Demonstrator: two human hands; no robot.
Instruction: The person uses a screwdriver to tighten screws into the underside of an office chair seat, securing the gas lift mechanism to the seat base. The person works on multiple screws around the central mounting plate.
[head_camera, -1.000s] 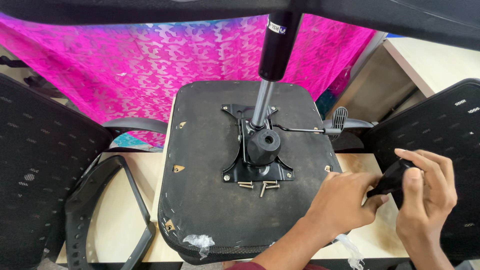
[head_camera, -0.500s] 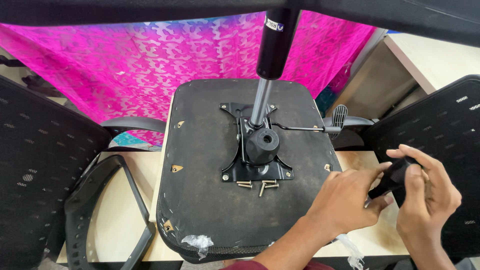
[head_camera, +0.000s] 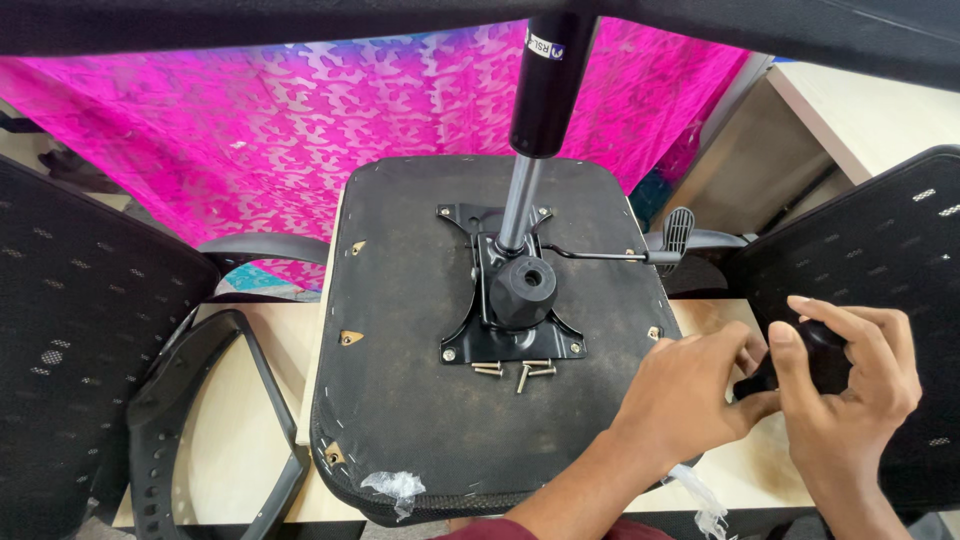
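Your left hand and right hand both clamp their fingers on a black part beside the upturned seat.

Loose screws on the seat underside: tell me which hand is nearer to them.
Left. The left hand lies right of the loose screws, over the seat's edge; the right hand is farther right, past the seat.

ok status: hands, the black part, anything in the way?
Left hand and right hand both gripping the black part beside the upturned seat base. Loose screws lie clear.
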